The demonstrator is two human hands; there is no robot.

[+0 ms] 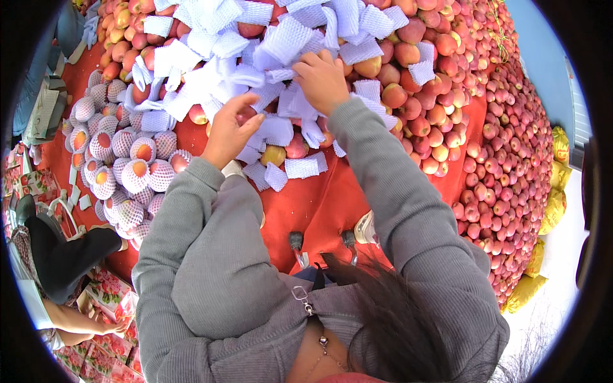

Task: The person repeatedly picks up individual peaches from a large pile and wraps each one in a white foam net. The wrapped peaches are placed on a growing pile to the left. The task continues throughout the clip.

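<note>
My right hand (323, 80) is over the heap of white foam net sleeves (218, 72), its fingertips pinching the end of one sleeve (280, 75). Lower and to the left, my left hand (233, 128) has its thumb and forefinger curved apart. A red apple (246, 116) shows between them, partly covered; whether the hand grips it or the apple lies behind is not clear. Loose red and yellow apples (407, 54) lie under and around the sleeves. Left of my left hand is a pile of apples in foam nets (136, 174).
Red cloth (306, 201) covers the ground. A large bank of small apples (507, 158) rises on the right, with yellow bags (553, 210) behind it. At the left are printed fruit cartons (107, 292), another person's arm (79, 321) and a dark seat (62, 253).
</note>
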